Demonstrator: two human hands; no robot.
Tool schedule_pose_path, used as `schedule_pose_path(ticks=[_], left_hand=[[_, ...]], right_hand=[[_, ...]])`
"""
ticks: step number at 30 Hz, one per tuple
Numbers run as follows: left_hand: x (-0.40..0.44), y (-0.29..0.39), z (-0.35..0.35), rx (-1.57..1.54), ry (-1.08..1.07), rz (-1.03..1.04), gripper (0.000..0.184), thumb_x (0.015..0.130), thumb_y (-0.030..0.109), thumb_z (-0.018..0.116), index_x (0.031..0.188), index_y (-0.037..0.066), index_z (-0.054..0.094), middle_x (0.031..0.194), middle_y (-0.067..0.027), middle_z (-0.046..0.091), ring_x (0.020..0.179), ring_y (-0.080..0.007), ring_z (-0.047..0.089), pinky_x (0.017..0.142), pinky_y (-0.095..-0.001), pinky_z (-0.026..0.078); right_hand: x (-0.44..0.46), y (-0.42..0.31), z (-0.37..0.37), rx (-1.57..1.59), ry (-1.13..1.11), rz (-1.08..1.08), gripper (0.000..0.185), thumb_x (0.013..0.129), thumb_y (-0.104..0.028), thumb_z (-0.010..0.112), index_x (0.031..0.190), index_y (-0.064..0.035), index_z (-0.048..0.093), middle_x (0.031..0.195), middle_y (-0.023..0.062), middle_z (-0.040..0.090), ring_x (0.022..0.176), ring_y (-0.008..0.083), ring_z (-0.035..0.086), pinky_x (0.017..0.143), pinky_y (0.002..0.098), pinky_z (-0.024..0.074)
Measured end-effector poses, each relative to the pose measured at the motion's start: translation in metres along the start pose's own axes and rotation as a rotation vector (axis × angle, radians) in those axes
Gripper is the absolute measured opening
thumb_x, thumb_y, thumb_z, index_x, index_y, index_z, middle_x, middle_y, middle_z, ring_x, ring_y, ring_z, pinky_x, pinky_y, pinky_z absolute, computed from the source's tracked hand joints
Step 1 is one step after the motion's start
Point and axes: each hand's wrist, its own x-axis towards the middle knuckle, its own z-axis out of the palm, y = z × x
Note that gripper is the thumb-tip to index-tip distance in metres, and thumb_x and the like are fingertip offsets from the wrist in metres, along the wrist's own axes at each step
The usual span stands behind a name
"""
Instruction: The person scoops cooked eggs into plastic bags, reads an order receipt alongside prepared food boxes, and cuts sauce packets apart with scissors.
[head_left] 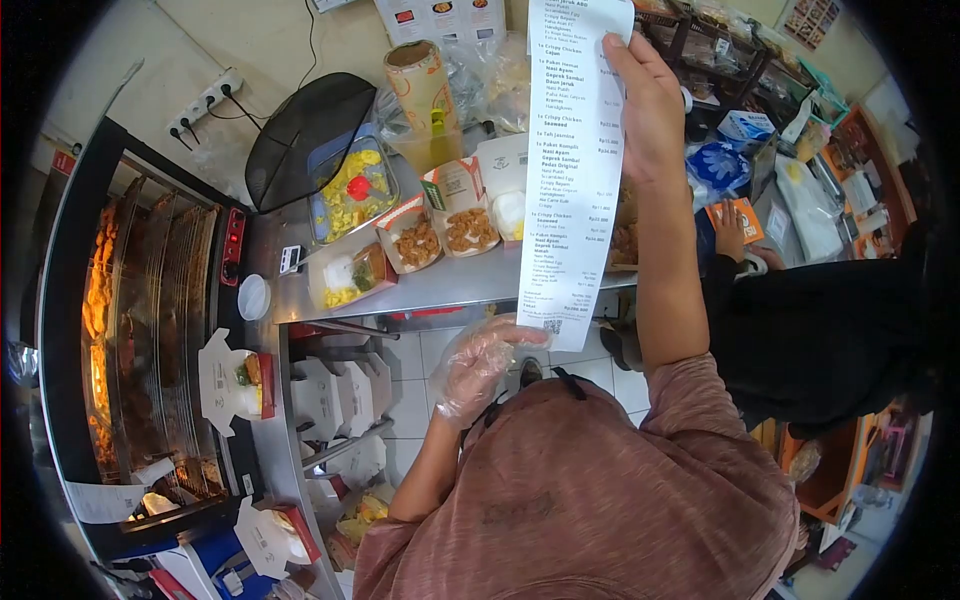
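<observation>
- Heated display cabinet (pixel 226 300), lit from within, fills the left side, with food on its racks.
- Steel counter (pixel 420 300) runs beyond the person, bearing boxes and food.
- Co-worker (pixel 820 340) in black stands to the right, one hand on an orange packet (pixel 752 214).
- Black mesh cover (pixel 305 135) leans partly over the tub of scrambled egg.
- Long printed receipt (pixel 572 190) hangs between both hands, in front of the counter, text facing the wearer. The step in hand seems to be reading the order; the next move would call for matching its lines against the boxes, keeping the paper clear of the food.
- Clear tub (pixel 318 165) holds scrambled egg.
- Open cartons, one fried-chicken carton (pixel 450 190) among them, stand in a row just beside the tub.
- Right hand (pixel 650 110), bare, grips the receipt's upper right edge, thumb in front.
- Left hand (pixel 480 372), in a clear plastic glove, has its fingers at the bottom edge; whether they pinch the paper, I cannot tell.
- Red spoon (pixel 359 188) rests in the egg.
</observation>
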Motion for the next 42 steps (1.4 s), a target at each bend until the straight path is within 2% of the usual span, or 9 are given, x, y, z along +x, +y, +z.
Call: schedule_pose_path(ticks=[4,6,18,33,40,42], left_hand=[[-0.001,-0.001,-0.002,0.011,0.0,-0.006,0.048,0.087,0.04,0.05,0.102,-0.002,0.066,0.109,-0.0156,0.062,0.107,-0.0267,0.055,0.096,-0.036,0.037],[0.0,0.0,-0.002,-0.004,0.007,-0.009,0.048,0.087,0.04,0.049,0.103,-0.002,0.066,0.11,-0.0157,0.062,0.107,-0.0267,0.055,0.096,-0.0359,0.037],[-0.002,0.004,0.0,-0.045,0.007,-0.016,0.048,0.086,0.039,0.049,0.103,-0.001,0.067,0.112,-0.0146,0.061,0.109,-0.0265,0.054,0.098,-0.0364,0.036],[0.005,0.004,-0.003,-0.098,0.007,-0.029,0.045,0.085,0.037,0.052,0.101,-0.003,0.067,0.113,-0.0139,0.061,0.111,-0.0254,0.053,0.1,-0.0366,0.035],[0.002,0.0,-0.022,-0.126,0.0,-0.027,0.048,0.086,0.039,0.052,0.102,-0.004,0.067,0.111,-0.0143,0.063,0.11,-0.0256,0.053,0.1,-0.0366,0.034],[0.004,-0.003,-0.032,-0.126,-0.027,-0.025,0.049,0.086,0.04,0.052,0.102,-0.004,0.067,0.11,-0.0143,0.063,0.109,-0.0256,0.053,0.1,-0.0366,0.034]], right_hand=[[0.002,-0.004,0.005,-0.028,0.02,0.0,0.024,0.095,-0.014,0.053,0.113,0.0005,0.058,0.101,0.0091,0.067,0.082,0.0136,0.067,0.07,0.0257,0.0563],[0.002,-0.011,0.015,0.016,0.005,0.008,0.026,0.098,-0.013,0.047,0.116,0.0036,0.055,0.101,0.0096,0.066,0.084,0.0147,0.065,0.073,0.0255,0.0526],[0.01,-0.006,0.016,0.012,0.045,0.041,0.025,0.098,-0.012,0.045,0.114,0.0042,0.056,0.098,0.0092,0.066,0.081,0.0147,0.065,0.071,0.0257,0.0522],[0.018,0.008,0.008,0.039,0.051,0.023,0.025,0.097,-0.01,0.046,0.114,0.0044,0.057,0.097,0.0087,0.066,0.081,0.0143,0.064,0.071,0.0251,0.0513],[0.016,0.013,0.017,-0.046,0.088,0.007,0.026,0.097,-0.011,0.047,0.115,0.0039,0.057,0.098,0.0089,0.066,0.081,0.0142,0.064,0.072,0.025,0.0514],[0.017,0.026,0.008,-0.117,0.103,-0.018,0.025,0.095,-0.014,0.052,0.113,0.0015,0.058,0.1,0.0094,0.067,0.081,0.0138,0.067,0.07,0.0266,0.0561]])
